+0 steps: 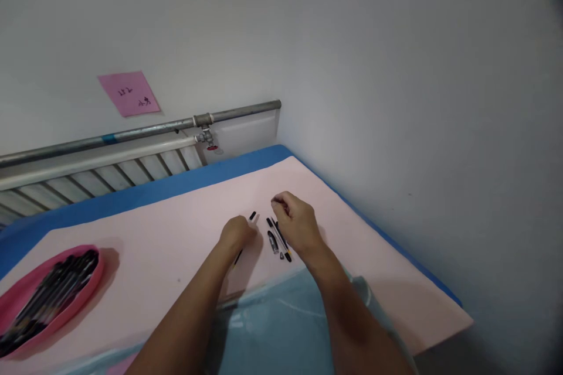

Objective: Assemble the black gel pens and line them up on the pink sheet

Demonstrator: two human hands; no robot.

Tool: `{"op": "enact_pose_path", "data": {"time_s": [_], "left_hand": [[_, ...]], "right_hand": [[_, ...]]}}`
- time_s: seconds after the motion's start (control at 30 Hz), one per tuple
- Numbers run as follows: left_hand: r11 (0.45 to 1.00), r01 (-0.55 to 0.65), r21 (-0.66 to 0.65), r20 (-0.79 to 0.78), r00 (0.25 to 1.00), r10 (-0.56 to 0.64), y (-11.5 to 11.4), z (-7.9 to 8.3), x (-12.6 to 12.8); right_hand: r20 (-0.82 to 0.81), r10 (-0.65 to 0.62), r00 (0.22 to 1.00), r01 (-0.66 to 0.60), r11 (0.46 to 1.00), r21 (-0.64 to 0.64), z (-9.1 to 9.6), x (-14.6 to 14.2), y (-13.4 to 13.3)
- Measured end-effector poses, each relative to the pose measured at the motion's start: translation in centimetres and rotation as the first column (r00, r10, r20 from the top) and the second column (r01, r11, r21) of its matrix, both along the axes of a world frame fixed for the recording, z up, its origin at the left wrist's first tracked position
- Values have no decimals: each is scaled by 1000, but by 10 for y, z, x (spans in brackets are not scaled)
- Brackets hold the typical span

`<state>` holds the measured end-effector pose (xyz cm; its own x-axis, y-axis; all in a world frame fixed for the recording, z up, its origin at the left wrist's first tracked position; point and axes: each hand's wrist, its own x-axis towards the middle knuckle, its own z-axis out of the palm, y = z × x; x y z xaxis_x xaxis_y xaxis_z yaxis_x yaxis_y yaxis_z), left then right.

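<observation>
My left hand (237, 233) is closed round a slim pen (252, 215); its black end sticks out past my fingers and its thin other end shows below the hand. My right hand (295, 220) hovers over the pink sheet with thumb and fingers pinched together. Whatever those fingertips may hold is too small or hidden to make out. Between my hands lie a short black pen part (272, 242), slim pen pieces (280, 237) with black ends and a tiny dark piece (281, 256). My right wrist is close beside these parts.
At the left, a pink basket (100, 272) holds many dark pens. A pink sheet (167, 258) covers a blue tabletop (246, 159). Translucent blue plastic (272, 322) lies at the near edge. A radiator (127, 173) and pipe (153, 130) run behind; a wall (417, 129) borders the right.
</observation>
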<state>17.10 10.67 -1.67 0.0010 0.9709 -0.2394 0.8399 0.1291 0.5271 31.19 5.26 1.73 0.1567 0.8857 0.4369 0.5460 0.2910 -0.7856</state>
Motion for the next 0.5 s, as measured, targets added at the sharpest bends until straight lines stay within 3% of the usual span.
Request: {"op": "enact_pose_path", "data": {"time_s": [0.1, 0.2, 0.27, 0.3, 0.4, 0.5], "left_hand": [[999, -40, 13, 188, 981, 37, -12, 13, -25], [994, -79, 70, 375, 926, 47, -28, 26, -43], [990, -121, 76, 530, 846, 63, -38, 30, -48], [988, -145, 47, 631, 771, 83, -43, 31, -47], [981, -188, -53, 805, 573, 153, -54, 29, -44], [980, -189, -69, 824, 543, 163, -66, 26, -44]], "right_hand": [[-35, 39, 999, -41, 997, -63, 1, -6, -1], [-95, 240, 966, -254, 949, -188, 0, -22, -7], [-152, 381, 912, -409, 871, -274, -4, -36, -12], [-186, 420, 888, -459, 832, -313, -7, -43, -14], [-280, 455, 845, -534, 740, -409, -16, -58, -19], [-340, 429, 837, -546, 695, -468, -18, -62, -18]]}}
